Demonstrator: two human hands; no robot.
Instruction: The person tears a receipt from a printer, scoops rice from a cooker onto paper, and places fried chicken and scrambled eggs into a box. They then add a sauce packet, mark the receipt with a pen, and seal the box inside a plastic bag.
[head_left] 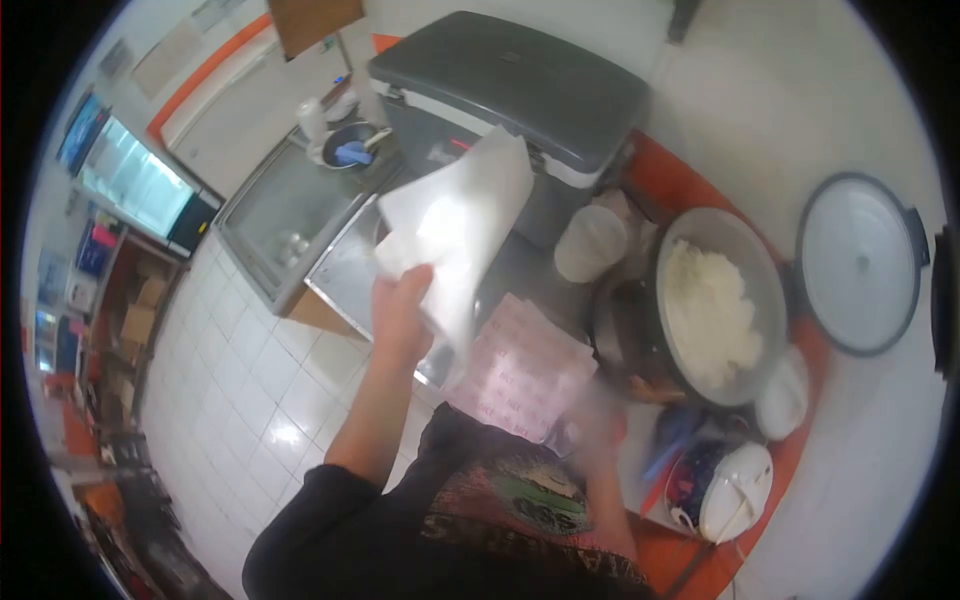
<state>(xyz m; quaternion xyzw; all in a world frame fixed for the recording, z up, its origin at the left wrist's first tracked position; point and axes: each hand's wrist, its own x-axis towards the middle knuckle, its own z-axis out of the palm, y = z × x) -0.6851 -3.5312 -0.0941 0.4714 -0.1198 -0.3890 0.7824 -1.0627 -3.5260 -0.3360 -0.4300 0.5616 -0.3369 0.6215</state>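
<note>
My left hand (402,300) is closed on the lower edge of a large white paper sheet (455,225), holding it up over the metal counter. Below and right of that sheet lies a stack of wrapping paper with red print (525,370). My right hand (598,425) is smeared by motion at the stack's lower right corner. A small greyish shape (563,437) shows beside it, too blurred to name, and whether the hand holds it cannot be made out.
A grey cooler (510,85) stands behind the counter. On the right are a large pot of white rice-like food (710,320), a white cup (590,243), a round lid (862,265) and a white container (735,490). A glass-topped case (290,215) stands left, holding a pan (350,145).
</note>
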